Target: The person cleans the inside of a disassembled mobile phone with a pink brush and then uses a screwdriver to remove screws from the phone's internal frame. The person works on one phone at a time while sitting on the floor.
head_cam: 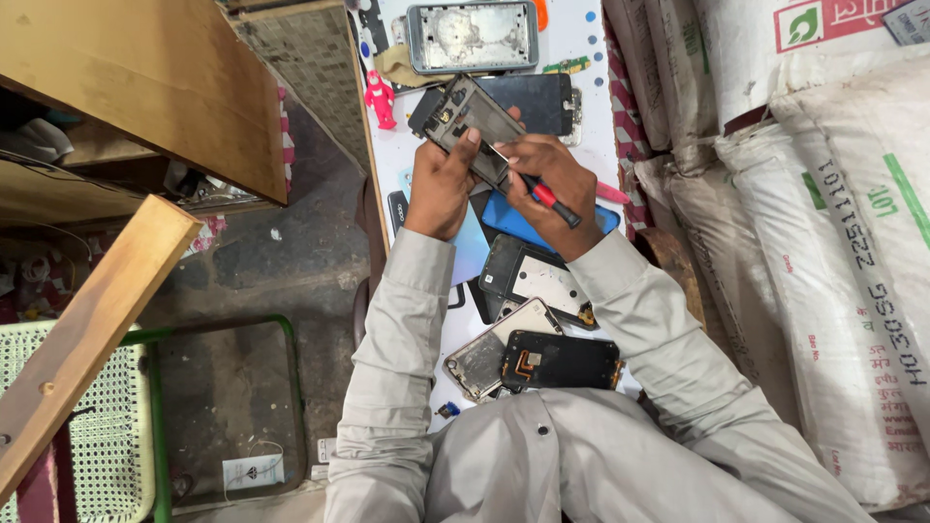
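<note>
My left hand (441, 184) grips an opened phone body (465, 121), its dark inner frame and parts facing up, held above a narrow white worktable (591, 68). My right hand (547, 179) holds a small screwdriver (552, 199) with a red and black handle, its tip set against the phone's lower edge. Both hands touch the phone. Grey sleeves cover both forearms.
Several phone parts lie on the table: a silver frame (473, 37) at the far end, a blue back cover (523, 225), black housings (560, 360) and a metal-backed frame (484, 353) near my lap. A small red figurine (380, 99) stands at the left edge. Stacked white sacks (833, 242) fill the right. Wooden boards (155, 87) are left.
</note>
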